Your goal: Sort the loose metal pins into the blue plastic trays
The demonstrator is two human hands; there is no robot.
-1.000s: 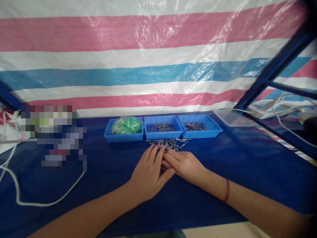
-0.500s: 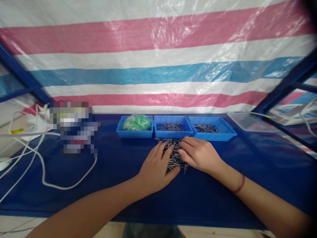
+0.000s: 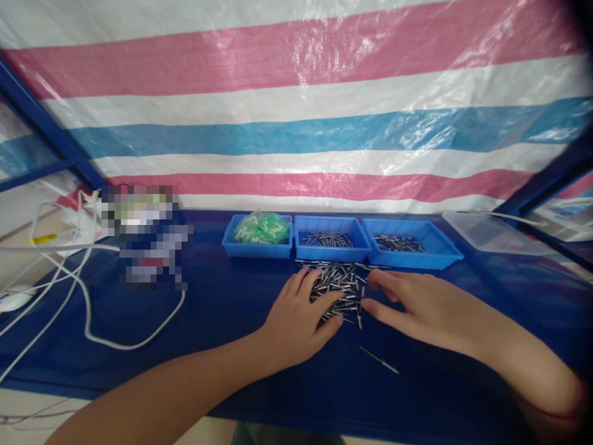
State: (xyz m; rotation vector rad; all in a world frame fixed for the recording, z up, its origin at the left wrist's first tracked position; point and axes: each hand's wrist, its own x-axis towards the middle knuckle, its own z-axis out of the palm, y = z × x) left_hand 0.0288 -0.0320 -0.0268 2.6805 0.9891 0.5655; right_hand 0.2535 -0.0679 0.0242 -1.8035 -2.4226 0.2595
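Note:
A heap of silver blind rivets lies on the blue table in front of the bins. My left hand rests along the heap's left and near side, its fingers spread and touching the rivets. At the heap's right edge is my right hand, thumb and fingers apart with nothing visible between them. Its thumb tip is close to a rivet at the edge of the heap. A single rivet lies apart, nearer the table's front.
Behind the heap stand a left bin with green plastic bags, a middle bin and a right bin, both holding rivets. A clear plastic lid lies at the back right. White cables loop across the left side.
My right hand has moved right, off the heap, and its fingers have spread. A lone rivet now shows on the table in front. My left hand stays by the heap.

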